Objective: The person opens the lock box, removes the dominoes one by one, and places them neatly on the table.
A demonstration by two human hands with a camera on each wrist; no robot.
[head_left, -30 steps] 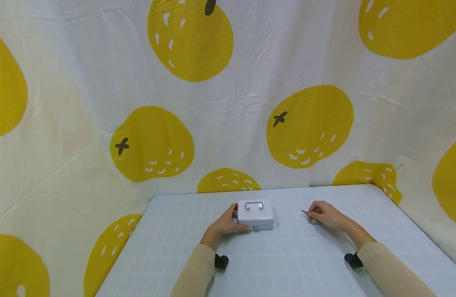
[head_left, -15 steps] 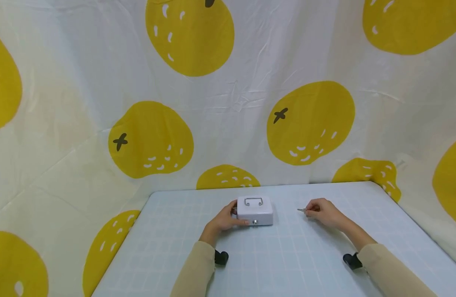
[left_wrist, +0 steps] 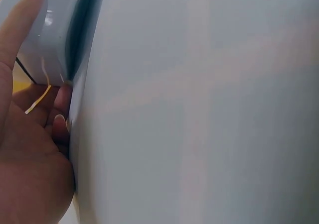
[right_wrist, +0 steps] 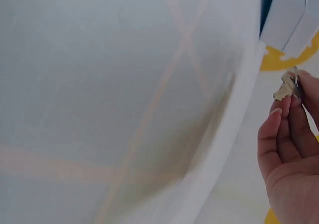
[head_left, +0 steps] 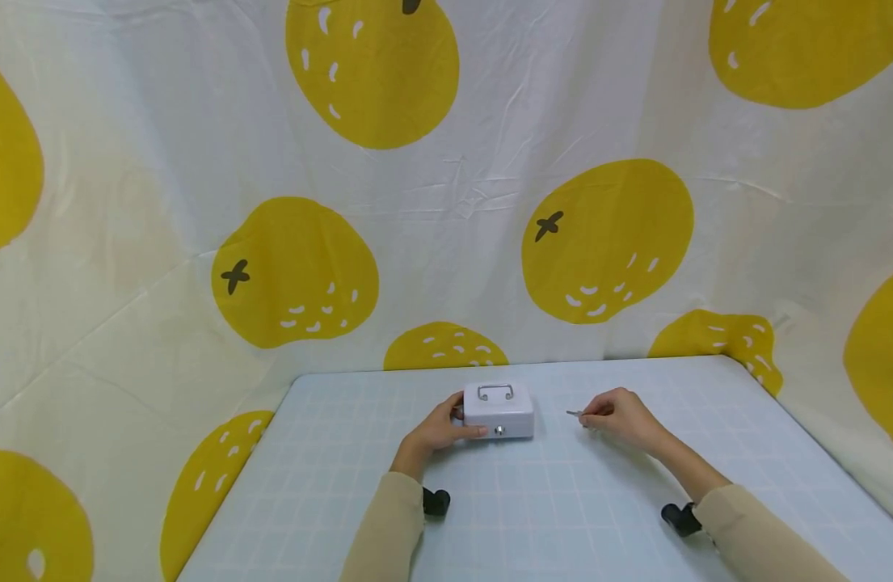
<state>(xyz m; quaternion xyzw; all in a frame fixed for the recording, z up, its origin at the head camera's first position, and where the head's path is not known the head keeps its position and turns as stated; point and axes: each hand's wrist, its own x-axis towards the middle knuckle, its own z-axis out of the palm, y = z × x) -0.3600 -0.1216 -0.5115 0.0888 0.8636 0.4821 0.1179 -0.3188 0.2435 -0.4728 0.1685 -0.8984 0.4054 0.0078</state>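
Observation:
A small white cash box (head_left: 519, 416) with a metal carry handle (head_left: 495, 391) on its lid and a round lock (head_left: 499, 431) on its front stands on the table, lid down. My left hand (head_left: 437, 428) holds it at its left side, the thumb along the front beside the lock. In the left wrist view the fingers curl behind the box's side (left_wrist: 52, 40), where a thin yellow strip (left_wrist: 38, 100) shows. To the right of the box, my right hand (head_left: 624, 419) pinches a small metal key (head_left: 574, 413) between thumb and fingers, its tip pointing left toward the box.
The table (head_left: 533, 517) wears a pale blue checked cover. Behind and around it hangs a white cloth (head_left: 446, 275) printed with large yellow fruit. A black wrist mount (head_left: 436, 503) sits on the left arm and another (head_left: 681, 519) on the right.
My right hand has lifted the key and carried it left, nearer the box; a crumpled-looking bunch under the fingers is now out of sight. The left hand keeps its hold on the box.

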